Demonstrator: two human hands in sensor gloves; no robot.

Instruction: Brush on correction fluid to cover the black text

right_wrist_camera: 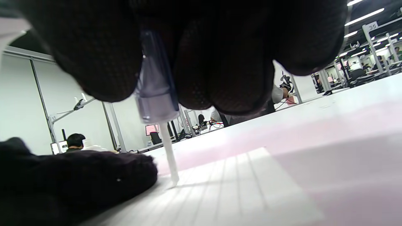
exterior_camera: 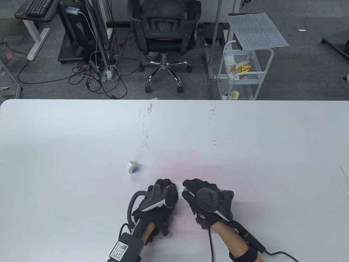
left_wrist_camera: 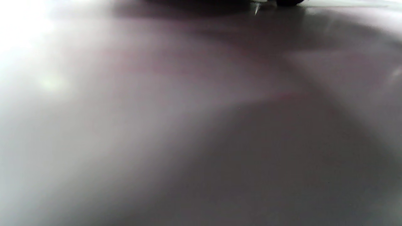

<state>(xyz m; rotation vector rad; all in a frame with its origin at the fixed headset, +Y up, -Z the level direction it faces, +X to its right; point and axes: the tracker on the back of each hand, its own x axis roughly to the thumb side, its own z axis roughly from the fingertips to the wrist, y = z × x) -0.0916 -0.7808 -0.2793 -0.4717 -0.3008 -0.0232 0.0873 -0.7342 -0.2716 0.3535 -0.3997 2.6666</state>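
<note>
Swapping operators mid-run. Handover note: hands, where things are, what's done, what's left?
Right hand pinches the applicator cap, with its brush tip touching the lined paper.
Left hand rests on the paper's left side, apparently holding it down.
Correction fluid bottle stands uncapped on the table, up-left of the hands.
Done: bottle opened, brush at paper.
Left: the text can't be seen, so coverage is unknown. Recap afterwards.

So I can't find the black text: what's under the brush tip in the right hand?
Lined white paper lies under the white applicator brush; its tip touches the sheet. The spot shows no text; the gloved left hand covers the rest.
</note>
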